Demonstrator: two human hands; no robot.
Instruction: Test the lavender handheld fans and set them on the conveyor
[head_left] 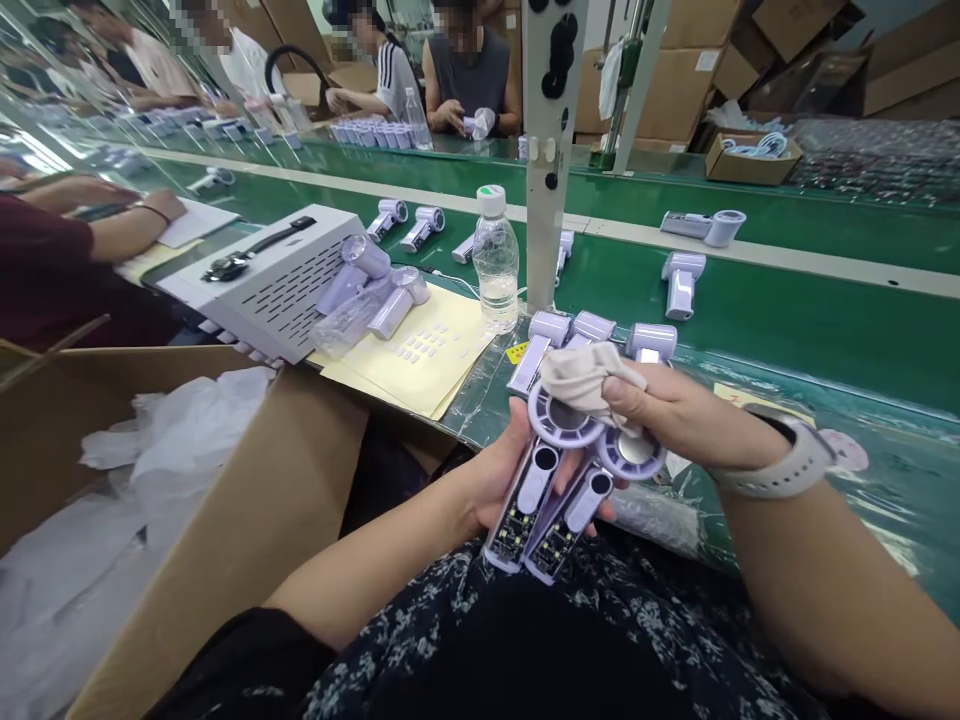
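Note:
My left hand is closed around the handles of two lilac handheld fans, held side by side above my lap with their open bottoms showing circuit boards. My right hand pinches a beige cloth and presses it onto the round heads of the two fans. A white watch is on my right wrist. Three more lilac fans lie on the green bench edge just behind my hands.
A water bottle stands beside a white post. Yellow sticker sheets, bagged fans and a white perforated box lie left. An open carton with plastic bags is at my left. The green conveyor carries loose fans; other people sit around it.

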